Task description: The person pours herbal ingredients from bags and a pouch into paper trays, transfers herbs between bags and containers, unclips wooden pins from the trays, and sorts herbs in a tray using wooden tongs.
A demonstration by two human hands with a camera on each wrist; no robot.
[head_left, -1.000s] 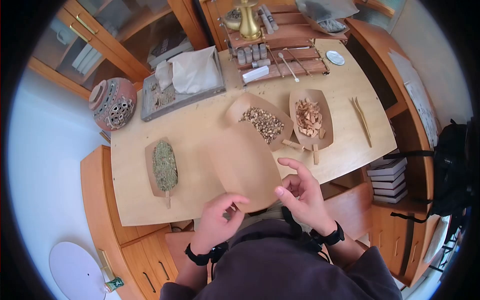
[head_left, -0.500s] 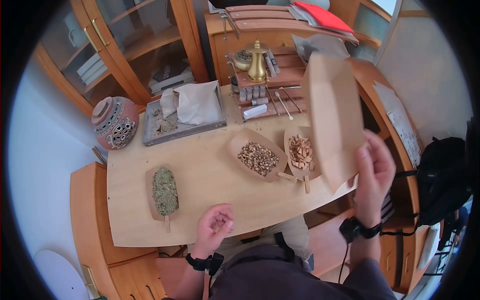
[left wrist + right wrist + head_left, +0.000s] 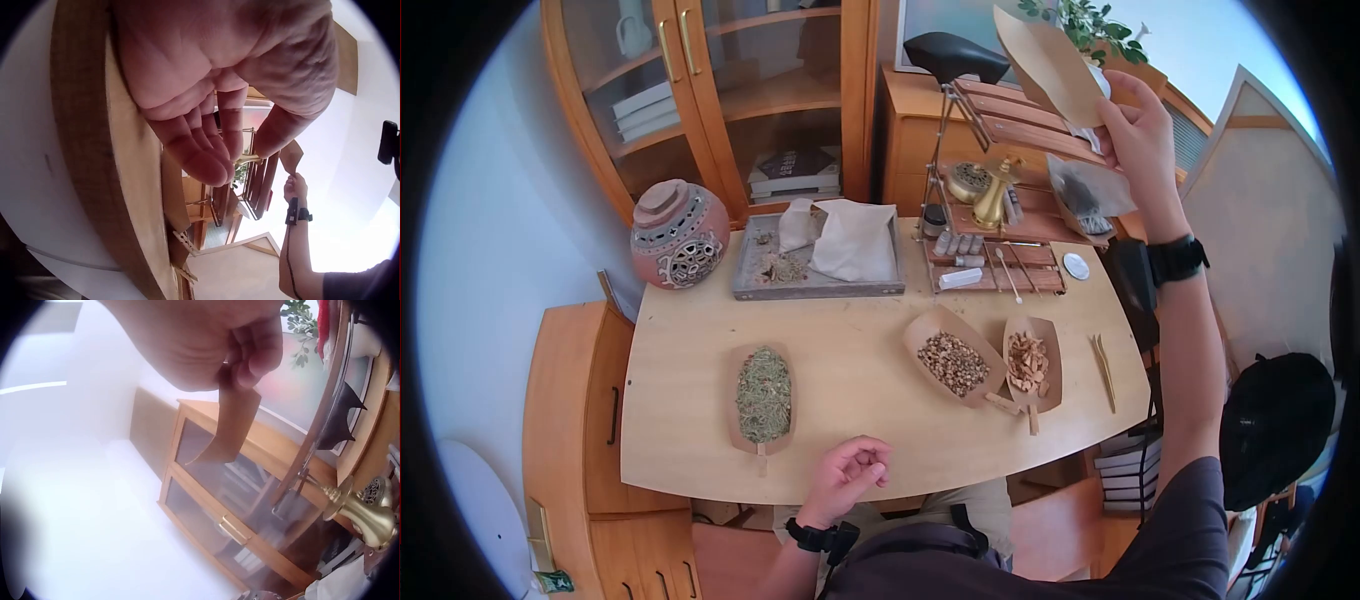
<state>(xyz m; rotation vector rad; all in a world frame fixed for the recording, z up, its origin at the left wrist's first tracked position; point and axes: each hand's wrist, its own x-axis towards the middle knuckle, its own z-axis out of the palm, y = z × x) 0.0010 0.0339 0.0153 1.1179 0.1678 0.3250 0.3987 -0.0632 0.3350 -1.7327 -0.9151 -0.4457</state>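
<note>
My right hand (image 3: 1142, 135) is raised high at the upper right and pinches a brown paper tray (image 3: 1048, 68) by its near end, above the wooden rack. In the right wrist view the curved tray (image 3: 237, 422) hangs from the fingertips. Low at the table's front edge, my left hand (image 3: 847, 477) hovers with loosely curled fingers and holds nothing. Left of it lies a similar tray of dried green herb (image 3: 764, 395). To its right are two more such trays, one with brown chopped pieces (image 3: 953, 363), one with pale orange-brown chips (image 3: 1028, 362).
The tiered wooden rack (image 3: 1040, 130) carries a brass pot (image 3: 996, 193) and small jars. A grey tray (image 3: 820, 290) with white cloth stands at the back, beside a patterned clay jar (image 3: 680, 235). Brass tongs (image 3: 1104, 372) lie at the table's right edge.
My right hand has carried the brown tray from in front of my body up and right to above the rack. The left hand has let go of it and stays low.
</note>
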